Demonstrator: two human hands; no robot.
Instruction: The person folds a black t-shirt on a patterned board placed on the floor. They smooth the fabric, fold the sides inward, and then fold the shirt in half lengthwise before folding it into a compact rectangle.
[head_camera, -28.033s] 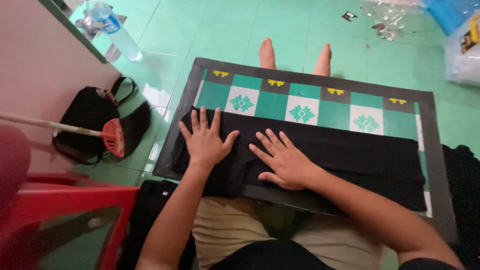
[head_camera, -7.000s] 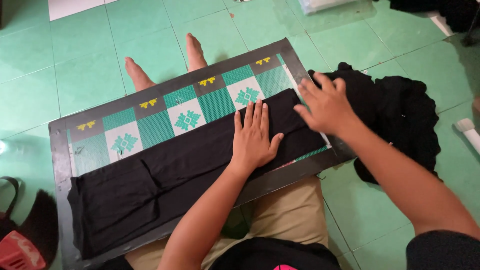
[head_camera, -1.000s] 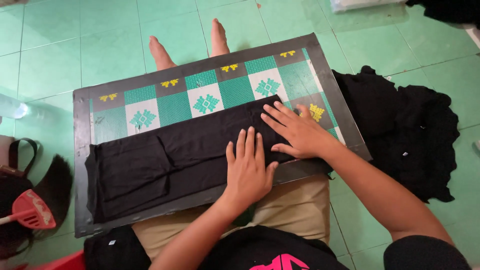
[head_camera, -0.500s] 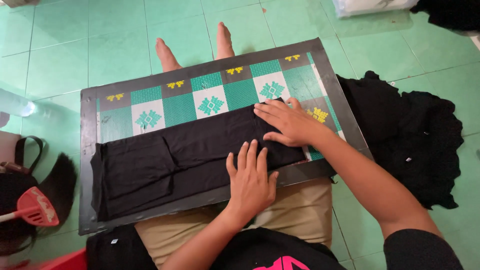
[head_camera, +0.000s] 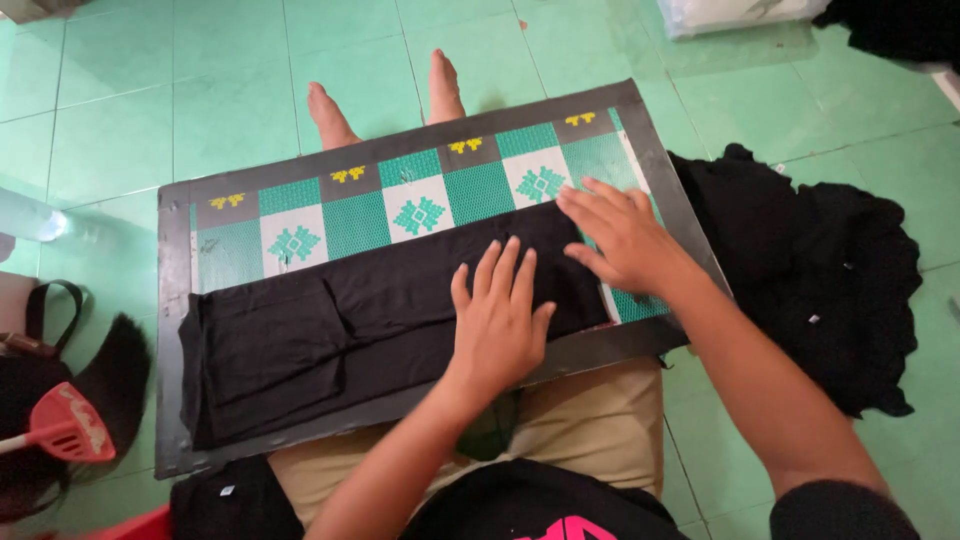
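A dark-framed board (head_camera: 300, 170) with green and white checkered squares lies across my lap. A folded black garment (head_camera: 340, 320) stretches along its near half. My left hand (head_camera: 497, 318) lies flat on the garment's right part, fingers spread. My right hand (head_camera: 622, 238) rests flat at the garment's right end, fingertips on the cloth's edge and on the board. Neither hand grips anything.
A heap of black clothes (head_camera: 810, 270) lies on the green tiled floor to the right. A black bag (head_camera: 40, 390) and a red plastic swatter (head_camera: 70, 425) sit at the left. More black cloth (head_camera: 225, 500) is by my left knee. My bare feet (head_camera: 380, 100) stick out beyond the board.
Over the last second my right hand slid rightward along the garment to its end, while my left hand stayed pressed flat. The garment's right end looks folded in shorter.
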